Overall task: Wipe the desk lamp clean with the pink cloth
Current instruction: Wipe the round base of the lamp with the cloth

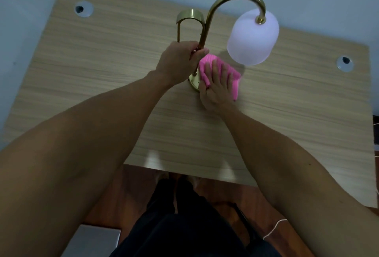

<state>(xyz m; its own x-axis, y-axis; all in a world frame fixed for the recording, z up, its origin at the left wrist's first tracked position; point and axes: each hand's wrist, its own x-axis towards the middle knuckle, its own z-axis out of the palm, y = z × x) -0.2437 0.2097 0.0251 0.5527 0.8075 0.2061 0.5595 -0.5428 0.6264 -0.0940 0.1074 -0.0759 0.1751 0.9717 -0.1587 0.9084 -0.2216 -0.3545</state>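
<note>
Brass desk lamp (207, 25) stands mid-desk, a bit toward 12 o'clock of frame centre. Its gooseneck arcs up and over toward 1 o'clock and ends in a frosted white shade (253, 38), which hangs at 2 o'clock from the base. A second brass loop, a handle by the look of it, sits at 11 o'clock of the stem.

Left hand (179, 62) is wrapped around the lower stem, fingers curled, thumb side toward the cloth. Firm grip on the lamp.

Right hand (217, 84) lies flat on the pink cloth (219, 72), fingers straight and spread, pointing to 12 o'clock. It presses the cloth down over the round lamp base (193, 82); only the 9 o'clock edge of the base shows from under it. Cloth is ribbed, folded, and sticks out past the fingertips at 12 and past the hand at 3 o'clock. It touches the left hand's fingertips near the stem.

Light wood-grain desk (102, 72) has two round cable grommets: one (83, 8) at 10 o'clock, the other (345, 63) at 3 o'clock, both well apart from the lamp.

Below the desk edge at 6 o'clock: dark trousers (184, 226), reddish floor, a grey box (94, 240) at 7 o'clock, a white cable (274, 229) at 5 o'clock.
</note>
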